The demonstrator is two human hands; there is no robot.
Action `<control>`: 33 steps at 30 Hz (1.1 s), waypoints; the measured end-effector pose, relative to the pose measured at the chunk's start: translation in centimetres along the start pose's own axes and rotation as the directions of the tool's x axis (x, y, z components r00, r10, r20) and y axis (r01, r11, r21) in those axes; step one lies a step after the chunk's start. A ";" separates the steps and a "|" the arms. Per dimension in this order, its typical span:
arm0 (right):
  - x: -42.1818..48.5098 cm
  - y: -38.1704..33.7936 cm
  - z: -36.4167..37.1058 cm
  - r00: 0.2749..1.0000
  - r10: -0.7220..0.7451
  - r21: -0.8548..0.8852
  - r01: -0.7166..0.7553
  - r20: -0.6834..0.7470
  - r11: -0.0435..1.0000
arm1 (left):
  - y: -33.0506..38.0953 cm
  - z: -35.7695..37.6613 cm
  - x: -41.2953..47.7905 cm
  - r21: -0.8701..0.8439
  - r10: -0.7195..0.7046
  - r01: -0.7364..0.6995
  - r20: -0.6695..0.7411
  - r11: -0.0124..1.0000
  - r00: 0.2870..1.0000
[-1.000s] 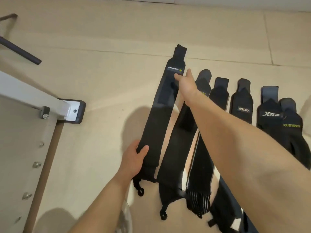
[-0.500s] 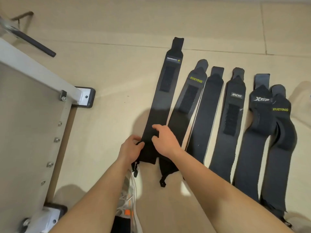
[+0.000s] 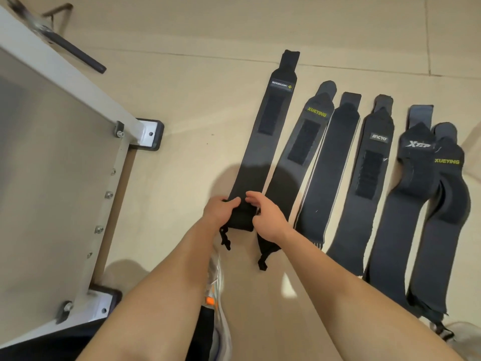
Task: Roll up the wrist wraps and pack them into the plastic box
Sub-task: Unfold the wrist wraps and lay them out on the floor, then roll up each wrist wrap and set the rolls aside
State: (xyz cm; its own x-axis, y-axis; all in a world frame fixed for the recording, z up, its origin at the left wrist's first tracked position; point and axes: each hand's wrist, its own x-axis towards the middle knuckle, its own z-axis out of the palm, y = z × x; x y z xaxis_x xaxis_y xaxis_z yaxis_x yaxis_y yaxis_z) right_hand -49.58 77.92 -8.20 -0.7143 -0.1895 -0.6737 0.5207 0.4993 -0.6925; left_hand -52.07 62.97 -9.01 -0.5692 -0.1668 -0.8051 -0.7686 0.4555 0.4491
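We count six black wrist wraps (image 3: 335, 162), flat on the beige tiled floor (image 3: 182, 100). Our left hand (image 3: 220, 211) and right hand (image 3: 268, 220) both grip the near end of the leftmost wrap (image 3: 260, 152). The other five lie right of our right hand. One white metal frame (image 3: 78, 82) stands left of our left hand.

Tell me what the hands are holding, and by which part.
The left hand and right hand both grip the leftmost wrist wrap at its near end, one on each side edge.
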 end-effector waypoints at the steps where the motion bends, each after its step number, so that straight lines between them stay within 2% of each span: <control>1: -0.3 -0.2 -0.1 0.999 -0.037 -0.038 0.035 -0.028 0.999 | 0.2 -0.4 -0.4 -0.028 -0.017 0.018 0.028 0.999 0.999; 5: -1.7 -1.2 -1.5 0.973 -0.215 -0.279 0.185 -0.080 0.942 | 2.7 -2.2 -2.7 -0.141 -0.056 0.067 0.080 0.988 0.995; 7: -2.5 -1.9 -2.8 0.947 -0.281 -0.344 0.215 -0.155 0.914 | 4.6 -3.3 -4.4 -0.180 -0.048 0.066 0.099 0.982 0.994; 11: -4.8 -5.8 -5.8 0.856 -0.405 -0.269 0.328 -0.321 0.906 | 9.2 -5.5 -8.8 -0.276 -0.030 0.065 0.129 0.959 0.991; 15: -8.7 -11.4 -9.9 0.766 -0.477 -0.201 0.434 -0.432 0.878 | 14.6 -8.4 -14.4 -0.382 0.116 -0.040 0.178 0.923 0.977; 17: -11.3 -14.5 -12.3 0.723 -0.513 -0.129 0.517 -0.463 0.846 | 17.4 -10.1 -17.5 -0.448 0.209 -0.137 0.116 0.884 0.971; 19: -14.2 -17.9 -14.9 0.673 -0.548 -0.089 0.589 -0.496 0.803 | 20.1 -11.7 -20.8 -0.475 0.337 -0.296 0.003 0.829 0.941; 22: -18.9 -22.3 -18.2 0.610 -0.588 -0.063 0.664 -0.532 0.745 | 22.9 -13.2 -25.7 -0.452 0.573 -0.542 -0.080 0.708 0.816; 25: -23.9 -25.6 -20.3 0.567 -0.619 0.000 0.737 -0.544 0.676 | 24.4 -14.0 -30.2 -0.395 0.789 -0.750 -0.093 0.530 0.607; 29: -30.0 -27.4 -21.4 0.615 -0.618 0.129 0.752 -0.489 0.646 | 25.0 -13.5 -36.0 -0.370 0.932 -0.872 -0.040 0.321 0.360; 33: -34.3 -26.3 -21.8 0.708 -0.533 0.241 0.679 -0.463 0.693 | 24.6 -11.6 -39.7 -0.294 0.963 -0.939 -0.140 0.180 0.229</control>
State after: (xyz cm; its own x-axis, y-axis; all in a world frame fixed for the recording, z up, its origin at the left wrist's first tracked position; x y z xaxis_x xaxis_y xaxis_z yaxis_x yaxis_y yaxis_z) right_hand -48.97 89.69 38.75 -0.9999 -0.0094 0.0116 -0.0117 0.0138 -0.9998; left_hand -51.71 70.67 38.51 -0.9116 0.2782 0.3028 0.3101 -0.0186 0.9505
